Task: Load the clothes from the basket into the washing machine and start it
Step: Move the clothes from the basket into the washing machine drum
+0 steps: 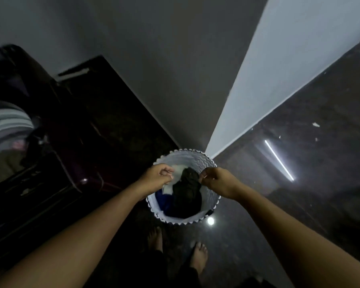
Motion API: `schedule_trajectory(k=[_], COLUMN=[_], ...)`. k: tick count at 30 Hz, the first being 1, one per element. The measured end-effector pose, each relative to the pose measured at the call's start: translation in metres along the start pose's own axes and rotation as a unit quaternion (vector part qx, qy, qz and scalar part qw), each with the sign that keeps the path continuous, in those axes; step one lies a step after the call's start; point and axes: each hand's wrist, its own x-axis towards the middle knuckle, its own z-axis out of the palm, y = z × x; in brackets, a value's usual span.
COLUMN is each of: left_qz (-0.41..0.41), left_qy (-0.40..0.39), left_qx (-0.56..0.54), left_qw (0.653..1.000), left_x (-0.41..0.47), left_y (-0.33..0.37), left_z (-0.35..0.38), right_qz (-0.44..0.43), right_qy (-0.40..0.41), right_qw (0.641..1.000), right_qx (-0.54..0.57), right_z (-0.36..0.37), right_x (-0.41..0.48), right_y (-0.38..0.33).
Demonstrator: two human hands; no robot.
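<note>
Basket [195,220] on the dark floor [299,163], tucked up to the foot of the wall corner [227,132]; bare feet [199,256] just on its near side, so the person stands right over it and reaches straight down. Load not yet shifted: a dark garment [188,194] heaps in the middle, a white cloth [176,170] lies toward the left wall of the basket, and something blue [161,199] sits low at the near left. Both hands are over the opening, apart, with the dark garment's peak between them. Right hand [215,180] has fingers curled, pinching that garment's upper edge, likely to lift it free of the pile. Left hand [157,176] has fingers curled too, against the white cloth; whether it has a hold, or on which piece, cannot be told in this light. Washer [6,123], judging by the pale round shape, sits far left, well apart from the basket and blurred; its door state is unreadable. Judgement: first pick of the load in hand. Clothes are soft and tangled, so one pull may drag neighbours along.
</note>
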Motion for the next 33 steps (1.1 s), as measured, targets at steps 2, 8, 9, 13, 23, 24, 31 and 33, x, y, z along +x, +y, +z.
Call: schedule_trajectory(k=[2,8,9,13,23,24,31,33], left_qz=[-0.025,-0.084,-0.086,-0.096,-0.123,-0.144,-0.214,-0.228], left_qy=[-0.005,-0.025,-0.029,-0.028,-0.135,-0.166,-0.405,-0.350], left_qx=[-0.007,-0.022,-0.020,-0.024,0.234,0.223,-0.154,-0.094], left_qw=[1.000,0.996,0.996,0.995,0.955,0.950,0.875,0.904], left_x=[0.036,0.136,0.152,0.213,0.312,0.310,0.287,0.291], left_y=[-0.035,-0.122,-0.135,-0.182,-0.280,-0.275,-0.236,-0.238], left_z=[0.017,0.062,0.069,0.097,0.176,0.181,0.164,0.151], right_qz=[0.024,0.072,0.085,0.122,0.185,0.192,0.261,0.249], right_qy=[-0.015,-0.034,-0.032,-0.038,-0.066,-0.037,-0.007,-0.069], right_qw=[1.000,0.996,0.995,0.991,0.980,0.981,0.942,0.953], right_qx=[0.012,0.034,0.039,0.048,-0.012,0.019,0.210,0.156], right_z=[0.028,0.104,0.115,0.160,0.235,0.248,0.236,0.230], right_x=[0.029,0.120,0.136,0.195,0.308,0.325,0.318,0.310], right_y=[0.029,0.101,0.112,0.151,0.221,0.245,0.237,0.226])
